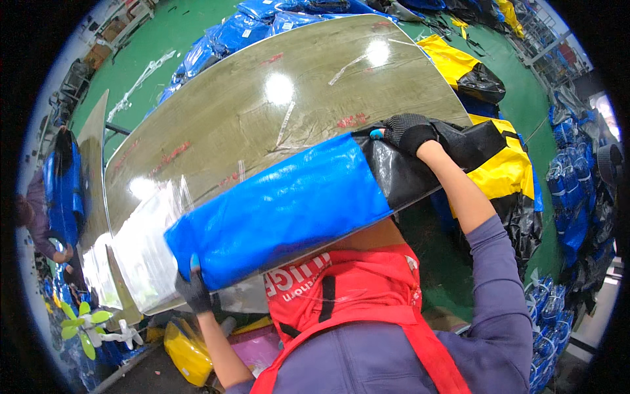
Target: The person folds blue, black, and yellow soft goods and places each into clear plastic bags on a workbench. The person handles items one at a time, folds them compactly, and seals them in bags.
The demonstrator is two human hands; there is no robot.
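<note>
A flat bag (282, 210) of shiny tarpaulin-like material, blue with a black end, lies slantwise along the near edge of the table. My left hand (194, 289), in a dark glove, pinches its lower left corner, with the blue-tipped thumb on top and the other fingers mostly hidden. At the far right end, my right hand (408, 134) is closed over the upper edge of the black part. Its thumb, also blue at the tip, points left towards the seam between blue and black. The black end trails past the table's right edge.
The worn table (223, 118) bears tape strips and red marks. Yellow-and-black bags (502, 171) lie right of it; blue plastic-wrapped bundles (230, 36) are heaped behind. A green-bladed fan (85, 325) stands at the lower left. Another person's hand (63, 253) is near the left rim.
</note>
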